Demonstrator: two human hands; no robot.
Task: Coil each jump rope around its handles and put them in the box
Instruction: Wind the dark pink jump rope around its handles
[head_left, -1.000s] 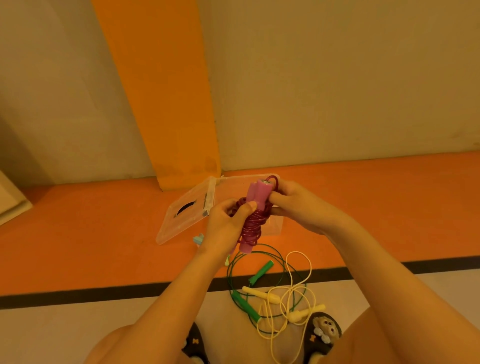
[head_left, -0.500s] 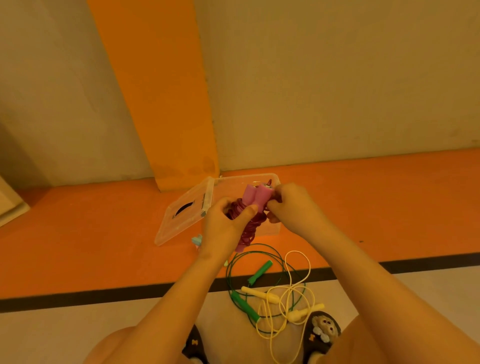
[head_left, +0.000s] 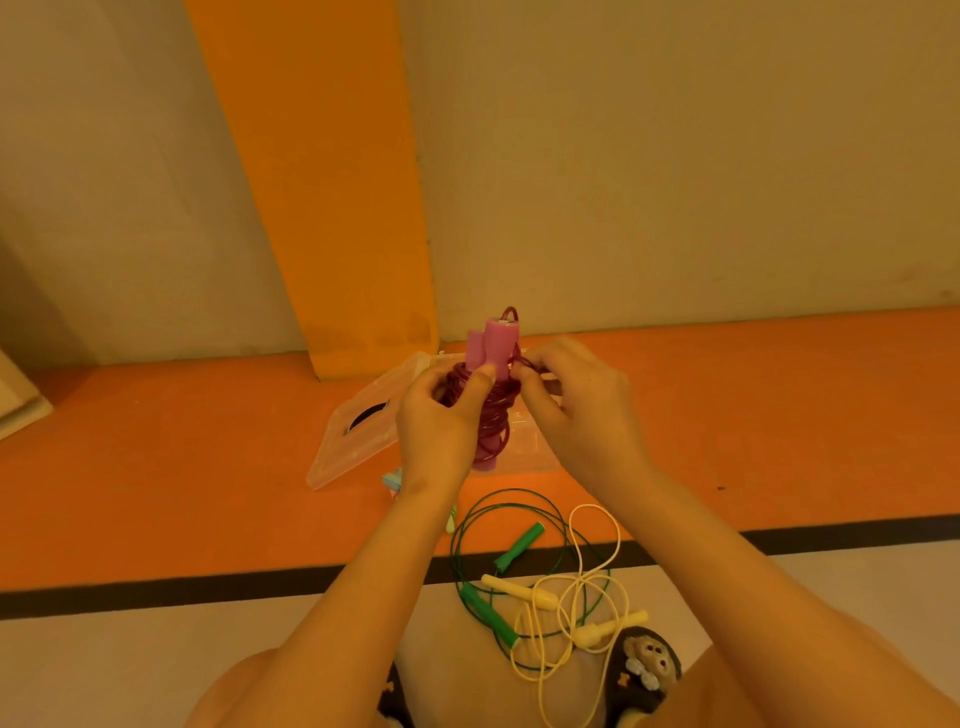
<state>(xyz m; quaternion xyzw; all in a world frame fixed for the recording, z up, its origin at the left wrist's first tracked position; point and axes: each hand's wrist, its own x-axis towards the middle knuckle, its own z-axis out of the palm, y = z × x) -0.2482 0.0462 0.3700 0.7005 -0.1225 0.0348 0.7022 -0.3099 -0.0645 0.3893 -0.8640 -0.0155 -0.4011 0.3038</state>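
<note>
My left hand (head_left: 439, 421) grips the pink jump rope (head_left: 493, 364): its two pink handles stand upright side by side with dark red cord wound around them. My right hand (head_left: 571, 410) pinches a strand of that cord at the handles' right side. Behind my hands the clear plastic box (head_left: 530, 452) lies on the orange floor, largely hidden, with its clear lid (head_left: 353, 436) flat to its left. On the floor nearer me lie a green jump rope (head_left: 514, 551) and a yellow jump rope (head_left: 540, 597), both loose and tangled together.
A pale blue object (head_left: 393, 480) peeks out beside my left wrist. An orange pillar (head_left: 332, 208) and a beige wall rise behind the box. A black floor line (head_left: 156, 587) crosses the floor. My slippers with animal faces (head_left: 647, 670) are at the bottom edge.
I have lifted the pink bundle higher, so the handles stand above the box's far edge. My right hand has shifted from the handle tops to the cord at their side.
</note>
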